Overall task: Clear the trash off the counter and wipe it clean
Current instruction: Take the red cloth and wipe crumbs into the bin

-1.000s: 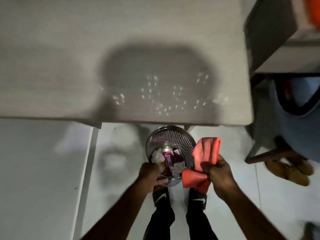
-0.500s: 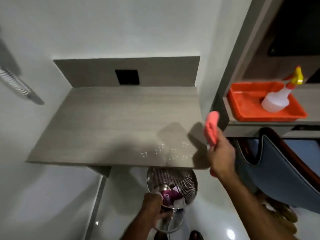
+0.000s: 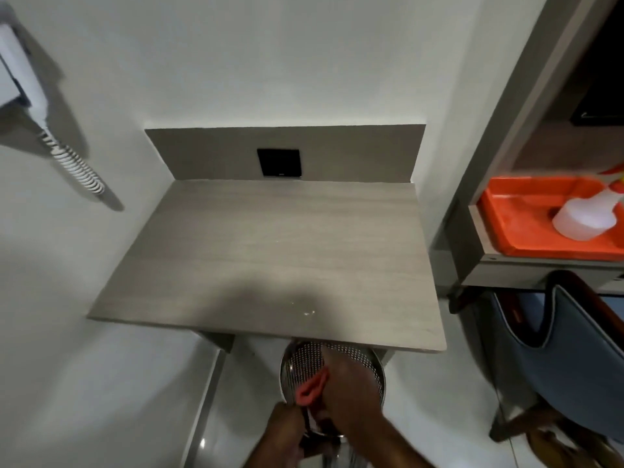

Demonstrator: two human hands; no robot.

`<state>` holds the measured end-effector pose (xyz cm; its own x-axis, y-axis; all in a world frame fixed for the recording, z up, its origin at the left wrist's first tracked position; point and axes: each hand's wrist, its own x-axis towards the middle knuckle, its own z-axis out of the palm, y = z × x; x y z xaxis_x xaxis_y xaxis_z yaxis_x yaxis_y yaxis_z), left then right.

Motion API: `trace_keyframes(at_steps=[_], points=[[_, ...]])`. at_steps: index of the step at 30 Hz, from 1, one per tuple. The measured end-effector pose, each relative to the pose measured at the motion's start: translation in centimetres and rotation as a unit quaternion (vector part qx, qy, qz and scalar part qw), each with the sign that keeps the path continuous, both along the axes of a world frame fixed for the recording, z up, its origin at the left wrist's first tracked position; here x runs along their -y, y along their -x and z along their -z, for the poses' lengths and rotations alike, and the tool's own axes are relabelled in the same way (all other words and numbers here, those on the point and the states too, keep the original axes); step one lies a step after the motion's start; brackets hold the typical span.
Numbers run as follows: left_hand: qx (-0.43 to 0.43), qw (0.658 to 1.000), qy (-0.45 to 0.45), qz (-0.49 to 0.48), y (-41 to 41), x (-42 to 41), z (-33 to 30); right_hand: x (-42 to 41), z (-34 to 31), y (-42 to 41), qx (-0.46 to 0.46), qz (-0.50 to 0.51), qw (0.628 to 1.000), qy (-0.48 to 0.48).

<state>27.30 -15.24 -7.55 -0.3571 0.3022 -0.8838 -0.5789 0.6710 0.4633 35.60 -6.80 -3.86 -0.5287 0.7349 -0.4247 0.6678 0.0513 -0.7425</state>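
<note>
My left hand (image 3: 283, 430) grips the mesh bin (image 3: 371, 366) rim under the desk (image 3: 270, 251) edge to catch crumbs (image 3: 308, 313); my right hand (image 3: 351, 396) clutches the cloth (image 3: 312, 388) over it.

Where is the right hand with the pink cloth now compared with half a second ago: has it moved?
Yes. The right hand, gripping the pink cloth, has dropped from beside the counter's right front corner to below its front edge, over the mesh bin.
</note>
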Motion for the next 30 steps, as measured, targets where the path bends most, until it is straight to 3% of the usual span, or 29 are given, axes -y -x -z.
trace_keyframes(at_steps=[2, 4, 6, 8, 10, 11, 14, 17, 19, 23, 26, 30], points=[[0.003, 1.000, -0.007, 0.001, 0.9, 0.3, 0.2, -3.8, -1.8, 1.2, -0.014, 0.082, 0.992, -0.094], [-0.003, 1.000, 0.002, 0.008, 1.7, 0.5, 0.2, -8.5, -3.6, 3.5, -0.031, 0.144, 0.961, -0.233], [-0.020, 1.000, 0.005, 0.019, 2.3, 0.6, 0.3, -12.6, -4.0, 6.1, 0.033, 0.113, 0.936, -0.332], [-0.022, 0.999, -0.005, 0.046, 2.8, 0.9, 0.4, -14.2, -2.5, 9.2, 0.137, 0.008, 0.941, -0.310], [-0.026, 0.998, -0.013, 0.058, 3.4, 1.4, 0.8, -13.2, -0.2, 11.4, 0.221, -0.134, 0.912, -0.318], [-0.029, 0.998, -0.011, 0.062, 3.9, 1.7, 1.0, -11.8, 0.9, 12.2, 0.211, -0.184, 0.899, -0.337], [-0.026, 0.997, -0.008, 0.071, 5.4, 2.8, 1.5, -5.3, 3.0, 12.5, 0.064, -0.272, 0.887, -0.368], [0.005, 0.994, -0.052, 0.093, 5.8, 4.2, 1.8, 0.7, 4.9, 8.8, 0.049, -0.315, 0.896, -0.309], [0.020, 0.995, -0.050, 0.089, 5.7, 5.0, 3.0, 2.5, 7.1, 5.0, 0.076, -0.302, 0.918, -0.245], [-0.006, 0.997, -0.016, 0.081, 4.1, 5.2, 8.4, 2.5, 11.0, -1.8, 0.032, -0.127, 0.962, -0.240], [0.003, 0.997, 0.012, 0.072, 1.5, 4.2, 13.9, 2.3, 15.6, -5.1, 0.039, -0.012, 0.976, -0.216], [0.052, 0.996, 0.030, 0.060, -1.6, 3.3, 23.9, 1.5, 23.6, -8.7, 0.085, 0.065, 0.986, -0.124]])
